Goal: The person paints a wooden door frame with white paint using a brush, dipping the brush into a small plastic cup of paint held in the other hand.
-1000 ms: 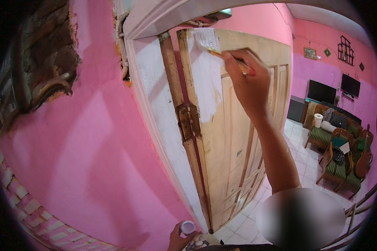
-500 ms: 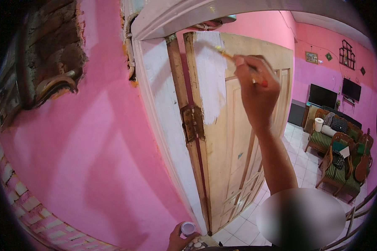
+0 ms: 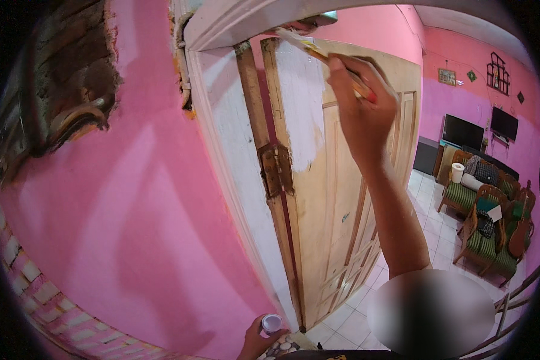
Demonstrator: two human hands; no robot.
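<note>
My right hand (image 3: 366,102) is closed round the handle of a paintbrush (image 3: 316,53), raised to the top of a wooden door (image 3: 336,180). The brush's pale bristles lie at the door's upper hinge-side corner. A white painted patch (image 3: 300,108) covers the upper hinge-side strip of the door; the panels beside it are bare wood. Low down at the bottom, my left hand (image 3: 258,339) grips a small round cup (image 3: 271,324) with pale paint inside. A rusty hinge (image 3: 276,171) joins the door to the frame.
A white door frame (image 3: 231,120) borders the pink wall (image 3: 150,210) on the left, where bare brick (image 3: 78,66) shows at the top. Beyond the door stand green-striped wooden chairs (image 3: 483,246), a guitar (image 3: 520,234) and a television (image 3: 463,133) on a tiled floor.
My right hand has moved the brush up and slightly left, from the painted patch to the door's top corner. The left hand still holds the cup, almost in the same place.
</note>
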